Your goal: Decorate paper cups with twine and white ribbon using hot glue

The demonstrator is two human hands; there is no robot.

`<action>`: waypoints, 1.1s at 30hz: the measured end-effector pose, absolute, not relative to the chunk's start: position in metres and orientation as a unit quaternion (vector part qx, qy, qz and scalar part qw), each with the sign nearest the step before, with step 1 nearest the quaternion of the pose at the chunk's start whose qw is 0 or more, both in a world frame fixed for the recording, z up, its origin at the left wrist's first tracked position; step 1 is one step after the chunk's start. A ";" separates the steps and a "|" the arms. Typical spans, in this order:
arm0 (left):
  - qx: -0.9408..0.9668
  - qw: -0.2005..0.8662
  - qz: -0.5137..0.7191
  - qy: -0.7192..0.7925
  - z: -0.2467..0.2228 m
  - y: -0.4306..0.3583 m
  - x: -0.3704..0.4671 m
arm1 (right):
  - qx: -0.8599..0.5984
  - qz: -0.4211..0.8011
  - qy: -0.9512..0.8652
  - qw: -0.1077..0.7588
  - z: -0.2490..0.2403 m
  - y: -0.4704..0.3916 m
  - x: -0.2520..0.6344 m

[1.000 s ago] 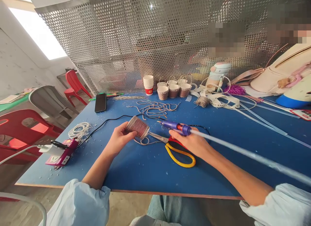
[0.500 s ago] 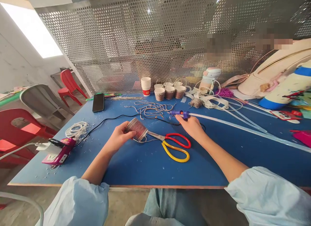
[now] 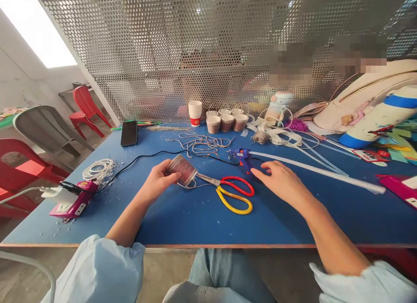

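Note:
A small cup wrapped in brownish cord (image 3: 183,170) lies tilted on its side in my left hand (image 3: 159,180), gripped between thumb and fingers. Scissors with red and yellow handles (image 3: 235,195) lie to its right, blades pointing at the cup. A purple glue gun (image 3: 243,156) rests on the table with a long clear glue stick (image 3: 312,169) in its back. Just right of the gun's handle is my right hand (image 3: 280,180), its fingers apart and holding nothing. Loose cord (image 3: 203,143) lies behind the cup.
At the back of the blue table (image 3: 195,224) are stacked paper cups (image 3: 195,113), several wrapped cups (image 3: 226,122), a twine ball (image 3: 261,137) and a bottle (image 3: 279,106). A phone (image 3: 129,133) and power strip (image 3: 75,201) are left.
My right hand has let go of the glue gun and moved right, its fingers opening. The glue gun now lies on the table. My left hand still holds the wrapped cup.

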State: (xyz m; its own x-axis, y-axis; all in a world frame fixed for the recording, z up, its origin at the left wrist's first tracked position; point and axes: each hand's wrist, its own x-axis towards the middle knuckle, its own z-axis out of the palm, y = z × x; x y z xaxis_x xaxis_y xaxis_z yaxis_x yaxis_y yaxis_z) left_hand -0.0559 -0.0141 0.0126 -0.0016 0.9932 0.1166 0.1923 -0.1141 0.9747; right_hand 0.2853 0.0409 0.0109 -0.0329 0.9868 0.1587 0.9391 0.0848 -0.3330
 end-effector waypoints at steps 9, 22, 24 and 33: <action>0.581 0.440 0.469 0.500 0.017 -0.020 -0.047 | -0.288 0.112 -0.892 0.331 0.037 -0.009 0.220; 0.542 0.495 0.468 0.492 0.016 -0.020 -0.045 | -0.173 -0.107 -0.894 0.399 0.022 0.005 0.169; 0.539 0.499 0.466 0.493 0.016 -0.021 -0.045 | -0.174 -0.112 -0.898 0.389 0.022 0.005 0.170; 0.534 0.508 0.461 0.494 0.018 -0.024 -0.043 | -0.169 -0.130 -0.901 0.377 0.019 0.003 0.168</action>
